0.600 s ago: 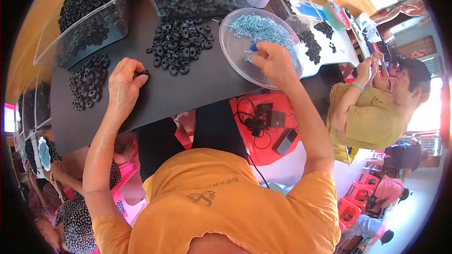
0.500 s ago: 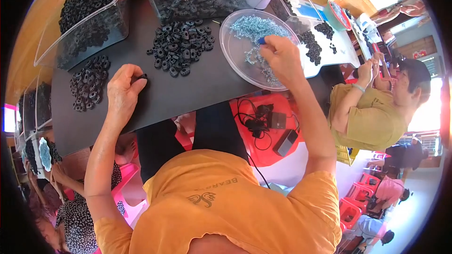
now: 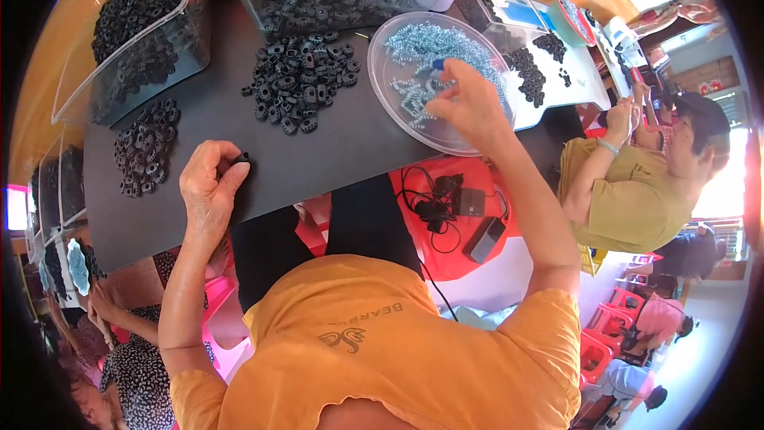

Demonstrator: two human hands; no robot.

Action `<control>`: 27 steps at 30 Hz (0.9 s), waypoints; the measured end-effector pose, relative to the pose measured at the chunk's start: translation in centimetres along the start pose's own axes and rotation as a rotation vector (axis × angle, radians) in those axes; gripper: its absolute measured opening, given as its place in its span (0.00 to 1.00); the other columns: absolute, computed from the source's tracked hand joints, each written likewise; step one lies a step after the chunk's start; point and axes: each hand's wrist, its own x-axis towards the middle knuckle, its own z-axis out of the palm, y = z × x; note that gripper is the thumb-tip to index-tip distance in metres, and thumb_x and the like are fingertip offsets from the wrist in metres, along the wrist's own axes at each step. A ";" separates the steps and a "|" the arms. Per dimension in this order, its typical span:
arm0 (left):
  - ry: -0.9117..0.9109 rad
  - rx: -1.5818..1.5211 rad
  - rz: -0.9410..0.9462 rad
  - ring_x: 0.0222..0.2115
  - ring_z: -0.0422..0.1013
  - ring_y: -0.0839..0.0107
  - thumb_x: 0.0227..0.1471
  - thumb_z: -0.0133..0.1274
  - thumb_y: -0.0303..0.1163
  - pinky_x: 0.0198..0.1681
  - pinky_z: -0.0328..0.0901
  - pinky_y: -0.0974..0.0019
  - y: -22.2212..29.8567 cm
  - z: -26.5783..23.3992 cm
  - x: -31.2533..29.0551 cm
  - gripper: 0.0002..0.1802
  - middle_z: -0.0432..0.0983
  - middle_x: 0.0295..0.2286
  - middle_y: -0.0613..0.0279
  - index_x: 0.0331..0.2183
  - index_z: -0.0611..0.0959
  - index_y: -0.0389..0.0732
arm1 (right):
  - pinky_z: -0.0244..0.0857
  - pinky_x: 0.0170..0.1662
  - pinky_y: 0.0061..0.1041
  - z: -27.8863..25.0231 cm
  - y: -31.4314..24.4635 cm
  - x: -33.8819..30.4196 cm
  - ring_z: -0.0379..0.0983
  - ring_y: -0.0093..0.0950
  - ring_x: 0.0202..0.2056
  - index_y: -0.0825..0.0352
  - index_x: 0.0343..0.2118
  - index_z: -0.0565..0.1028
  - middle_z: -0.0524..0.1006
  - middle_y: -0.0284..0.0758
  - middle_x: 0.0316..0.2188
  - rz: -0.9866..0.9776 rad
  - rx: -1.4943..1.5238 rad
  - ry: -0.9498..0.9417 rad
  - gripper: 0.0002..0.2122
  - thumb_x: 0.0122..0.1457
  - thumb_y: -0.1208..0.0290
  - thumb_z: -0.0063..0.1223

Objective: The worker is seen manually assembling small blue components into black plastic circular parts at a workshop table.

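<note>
The dark tabletop [image 3: 334,151] has a smooth, matte surface, and two loose heaps of hard black plastic parts lie on it: a large pile [image 3: 301,80] in the upper middle of the frame and a smaller heap [image 3: 147,147] toward the left. The parts are stubby and rounded, with openings in them. More of them fill a clear box [image 3: 197,40] at upper left and a second see-through bin [image 3: 248,1] at the top centre, both of stiff, glossy plastic with thin rims. Right of the large pile sits a round, shallow, transparent dish [image 3: 385,84], strewn with small pale-blue springs [image 3: 438,41], shiny and finely coiled, tangled together densely along its far side and more loosely nearer the middle. Left of centre, the left hand [image 3: 213,179] rests at the table, thumb and forefinger pinched on one black part [image 3: 242,158], which pokes out at the right of the fingertips, below the large pile and well apart from the dish. The right hand [image 3: 469,107] hangs over the dish, with a small blue cover [image 3: 438,64] on a fingertip; its thumb and forefinger stand apart, with springs just beside and beneath them. Whether the other fingers hold a spring cannot be told.
</note>
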 end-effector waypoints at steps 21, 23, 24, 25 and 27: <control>0.003 -0.119 -0.095 0.22 0.63 0.78 0.41 0.58 0.19 0.27 0.60 0.75 -0.7 0.3 -0.3 0.09 0.68 0.25 0.66 0.29 0.76 0.34 | 0.64 0.36 0.40 1.2 0.1 -0.6 0.70 0.42 0.33 0.64 0.27 0.76 0.72 0.39 0.23 -0.300 -0.111 -0.068 0.07 0.42 0.73 0.58; 0.003 -0.117 -0.095 0.22 0.63 0.78 0.41 0.58 0.18 0.27 0.60 0.76 -0.6 0.2 -0.3 0.10 0.68 0.25 0.66 0.30 0.76 0.34 | 0.64 0.36 0.38 0.5 0.5 -0.6 0.70 0.42 0.33 0.65 0.28 0.76 0.72 0.40 0.23 -0.268 -0.005 0.074 0.07 0.43 0.73 0.58; 0.006 -0.114 -0.099 0.22 0.63 0.78 0.41 0.58 0.18 0.27 0.60 0.76 -0.6 0.2 -0.4 0.10 0.68 0.25 0.66 0.30 0.76 0.34 | 0.64 0.36 0.38 -0.1 0.6 -0.7 0.70 0.42 0.33 0.65 0.28 0.76 0.72 0.40 0.23 -0.267 -0.005 0.072 0.07 0.43 0.73 0.58; 0.005 -0.116 -0.101 0.22 0.63 0.78 0.41 0.58 0.18 0.27 0.60 0.76 -0.7 0.2 -0.4 0.10 0.68 0.25 0.66 0.30 0.76 0.34 | 0.64 0.36 0.38 -0.9 0.7 -0.9 0.70 0.42 0.33 0.66 0.28 0.76 0.73 0.40 0.23 -0.249 -0.052 0.063 0.07 0.44 0.74 0.57; 0.016 -0.114 -0.068 0.22 0.63 0.78 0.41 0.58 0.19 0.27 0.60 0.76 -0.8 0.1 -0.5 0.10 0.68 0.25 0.66 0.30 0.76 0.34 | 0.64 0.35 0.38 -2.0 1.3 -1.3 0.71 0.42 0.32 0.67 0.28 0.76 0.73 0.40 0.24 -0.190 -0.081 0.015 0.07 0.45 0.73 0.56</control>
